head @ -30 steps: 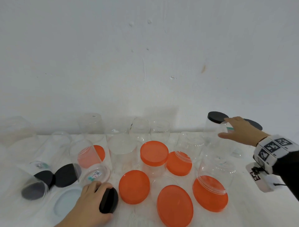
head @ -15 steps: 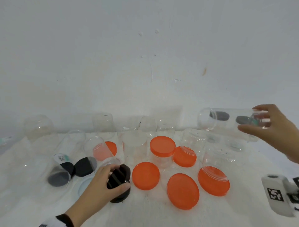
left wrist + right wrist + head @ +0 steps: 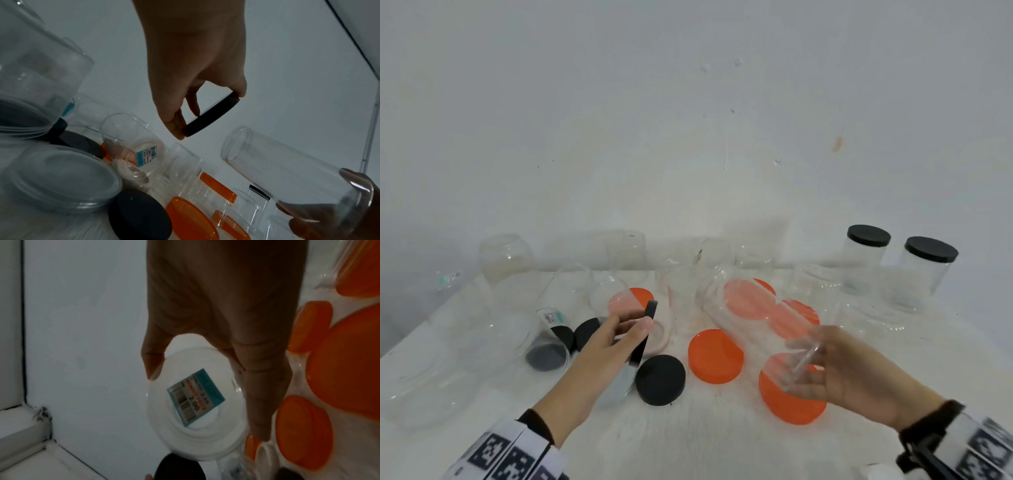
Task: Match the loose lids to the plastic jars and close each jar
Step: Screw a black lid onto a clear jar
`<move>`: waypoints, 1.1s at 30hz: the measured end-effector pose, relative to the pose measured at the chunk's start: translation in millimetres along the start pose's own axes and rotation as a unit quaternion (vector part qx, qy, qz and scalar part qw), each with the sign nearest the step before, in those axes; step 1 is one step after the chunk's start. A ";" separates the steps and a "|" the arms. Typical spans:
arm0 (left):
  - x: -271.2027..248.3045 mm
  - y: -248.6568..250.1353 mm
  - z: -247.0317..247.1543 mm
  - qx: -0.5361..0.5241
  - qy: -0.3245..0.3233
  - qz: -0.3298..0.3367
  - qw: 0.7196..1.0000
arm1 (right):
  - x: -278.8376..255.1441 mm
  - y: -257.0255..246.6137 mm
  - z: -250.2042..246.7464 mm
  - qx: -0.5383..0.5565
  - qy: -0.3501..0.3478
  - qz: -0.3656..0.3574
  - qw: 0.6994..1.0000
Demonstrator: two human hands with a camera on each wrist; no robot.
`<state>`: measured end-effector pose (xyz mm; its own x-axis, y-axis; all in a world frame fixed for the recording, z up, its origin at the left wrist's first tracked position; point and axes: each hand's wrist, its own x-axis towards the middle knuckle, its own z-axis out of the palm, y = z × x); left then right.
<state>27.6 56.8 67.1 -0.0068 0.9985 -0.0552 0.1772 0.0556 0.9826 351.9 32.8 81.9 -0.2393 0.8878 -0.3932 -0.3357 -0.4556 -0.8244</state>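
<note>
My left hand [image 3: 633,327] pinches a black lid [image 3: 643,334] by its rim and holds it edge-on above the table; the left wrist view shows the same black lid [image 3: 211,116] between thumb and fingers of that hand [image 3: 185,123]. My right hand [image 3: 813,366] grips the base of a clear open jar [image 3: 750,318], which is tilted with its mouth up and to the left, towards the lid. A gap separates lid and mouth. In the right wrist view the jar's base [image 3: 195,405] carries a price sticker. A second black lid [image 3: 660,379] lies flat on the table.
Two jars closed with black lids [image 3: 868,260] [image 3: 928,274] stand at the back right. Orange lids [image 3: 715,356] [image 3: 792,402] lie under and between my hands. Several open clear jars stand along the wall or lie at the left [image 3: 548,346]. The table's left edge [image 3: 414,339] is near.
My right hand has carried the clear jar from the back right down to the front middle. My left hand has lifted one black lid off the table and turned it edge-on.
</note>
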 end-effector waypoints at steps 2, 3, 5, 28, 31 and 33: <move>-0.5 -0.4 -4.1 0.001 -0.001 -0.001 1.000 | 6.0 12.3 7.4 -0.027 -0.044 0.028 0.998; -0.6 -0.7 -5.9 0.000 -0.001 -0.001 1.000 | 9.4 18.0 10.5 -0.033 -0.058 0.039 0.997; -1.0 -0.7 -9.3 -0.005 0.001 -0.001 1.000 | 17.0 27.5 15.4 -0.045 -0.060 0.052 0.996; 0.1 25.0 15.4 0.077 -0.007 0.087 0.993 | 76.5 67.3 37.2 -0.518 -0.062 -0.008 0.853; -0.3 25.9 18.0 0.092 -0.011 0.096 0.991 | 78.1 69.6 37.2 -0.544 -0.047 -0.031 0.837; -0.7 26.4 19.9 0.095 -0.018 0.102 0.990 | 78.5 69.2 36.9 -0.559 -0.033 -0.037 0.828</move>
<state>51.8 57.5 89.6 0.0831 0.9877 0.1321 0.3536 -0.1532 0.9228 276.3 68.6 9.0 -0.3179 0.8881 -0.3320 0.6918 -0.0221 -0.7217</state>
